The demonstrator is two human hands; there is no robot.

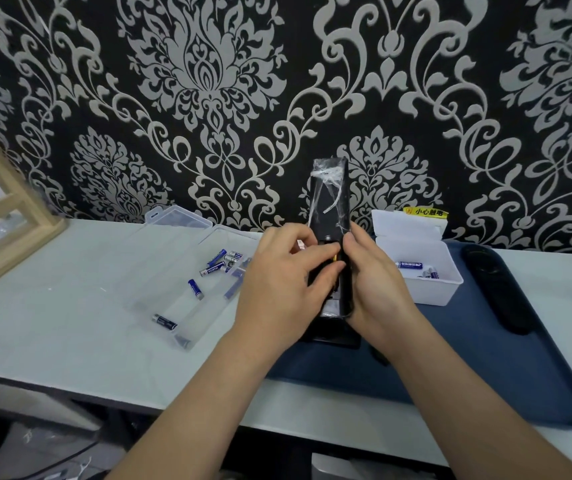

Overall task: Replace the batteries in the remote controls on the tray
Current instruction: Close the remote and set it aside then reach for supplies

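Soft, even indoor light came from above, leaving faint shadows on the white table (69, 306). Wide-angle distortion bent its edges; the tray (520, 375) looked smeared at its near right corner.

I log a white surface (69, 306) — directly on it an open clear plastic case (173, 271) left of centre, a dark blue tray (485, 341) to the right, a wooden frame (10, 216) at the far-left corner.
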